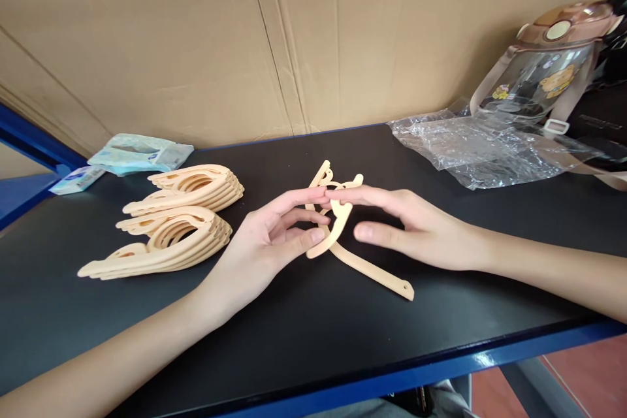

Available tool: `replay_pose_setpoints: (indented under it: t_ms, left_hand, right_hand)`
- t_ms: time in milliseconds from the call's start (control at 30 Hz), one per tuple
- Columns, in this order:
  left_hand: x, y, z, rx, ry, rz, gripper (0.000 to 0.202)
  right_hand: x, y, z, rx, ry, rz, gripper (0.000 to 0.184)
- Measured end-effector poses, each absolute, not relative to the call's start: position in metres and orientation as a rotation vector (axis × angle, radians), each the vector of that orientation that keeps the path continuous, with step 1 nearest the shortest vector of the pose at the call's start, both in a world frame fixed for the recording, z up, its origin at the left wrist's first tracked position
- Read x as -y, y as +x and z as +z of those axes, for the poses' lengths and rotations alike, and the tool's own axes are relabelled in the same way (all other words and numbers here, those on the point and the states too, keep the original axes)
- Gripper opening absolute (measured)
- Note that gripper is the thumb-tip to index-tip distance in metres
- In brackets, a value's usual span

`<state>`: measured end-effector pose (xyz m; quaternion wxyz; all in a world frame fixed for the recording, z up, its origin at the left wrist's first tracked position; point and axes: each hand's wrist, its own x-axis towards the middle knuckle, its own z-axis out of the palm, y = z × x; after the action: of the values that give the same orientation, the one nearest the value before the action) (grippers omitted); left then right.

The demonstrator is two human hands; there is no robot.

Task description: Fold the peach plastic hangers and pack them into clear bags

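Note:
A beige plastic folding hanger (365, 266) lies partly unfolded on the black table (304, 326), one arm stretched toward the front right. My left hand (267, 241) pinches its hook end between thumb and fingers. My right hand (416, 225) reaches in from the right, its fingertips on the same hook part, thumb held apart below. The fingertips of both hands meet over the hanger. Two stacks of folded beige hangers (174, 225) sit to the left of my left hand.
A crumpled clear plastic bag (482, 147) lies at the back right, with a clear drinking bottle (548, 72) with a pink lid behind it. Tissue packets (134, 153) rest at the back left. A cardboard wall (294, 39) stands behind the table; its blue edge (441, 369) runs along the front.

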<state>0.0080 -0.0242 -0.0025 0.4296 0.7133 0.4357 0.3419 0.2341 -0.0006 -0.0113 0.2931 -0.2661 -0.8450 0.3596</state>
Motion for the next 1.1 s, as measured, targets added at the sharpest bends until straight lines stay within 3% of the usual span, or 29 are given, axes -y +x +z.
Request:
replay_pose_setpoints:
  t_ms: [200, 367, 667, 833, 1100]
  left_hand:
    - [0.025, 0.003, -0.01, -1.047, 2.635, 0.655, 0.029]
    - [0.025, 0.003, -0.014, -0.931, 2.856, 0.371, 0.031]
    - [0.02, -0.002, -0.012, -1.206, 2.949, 0.466, 0.021]
    - [0.021, 0.0, -0.012, -1.26, 3.016, 0.502, 0.018]
    - [0.023, 0.001, -0.009, -1.388, 3.125, 0.515, 0.033]
  right_hand:
    - [-0.013, 0.236, -0.015, 1.679, -0.859, 1.212, 0.018]
    - [-0.022, 0.239, -0.019, 1.623, -0.979, 1.166, 0.031]
    - [-0.019, 0.237, -0.025, 1.709, -1.018, 1.224, 0.039]
    - [-0.017, 0.241, -0.023, 1.936, -1.025, 1.039, 0.024]
    - [-0.017, 0.243, -0.019, 2.343, -0.981, 0.631, 0.014]
